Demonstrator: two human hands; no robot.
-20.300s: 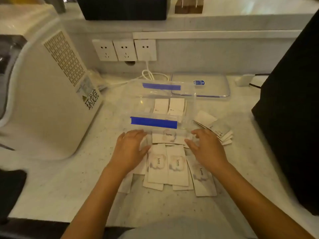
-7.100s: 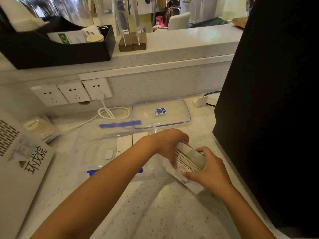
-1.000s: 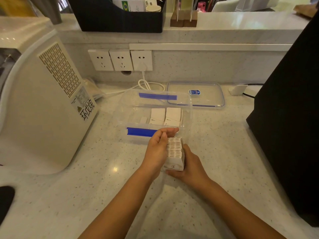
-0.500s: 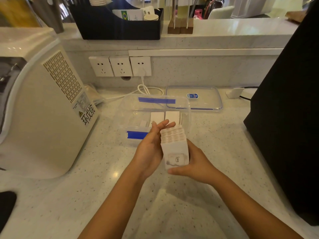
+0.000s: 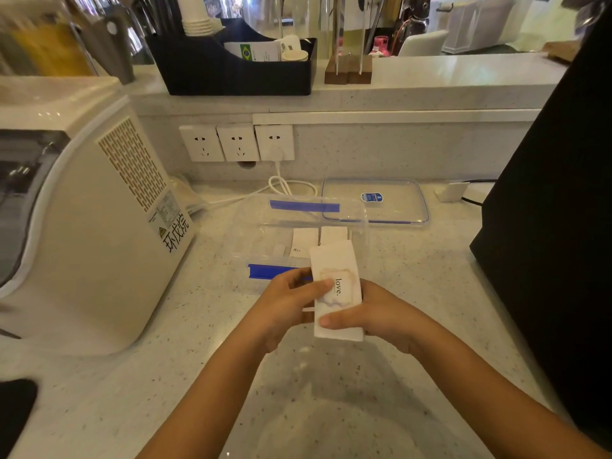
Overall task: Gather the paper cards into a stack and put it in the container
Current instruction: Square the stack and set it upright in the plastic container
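Both hands are closed on the stack of paper cards (image 5: 336,286), which is held above the tabletop (image 5: 414,276), just in front of the clear container (image 5: 299,236). The left hand (image 5: 286,304) is pressed on its left side and the right hand (image 5: 381,314) on its right side. The word "love." is printed on the top card. A few cards (image 5: 318,238) are seen inside the container. The lid (image 5: 376,202) is laid behind it, near the sockets (image 5: 236,142).

Head cam, looks fwd/down, close over counter (image 5: 132,376)
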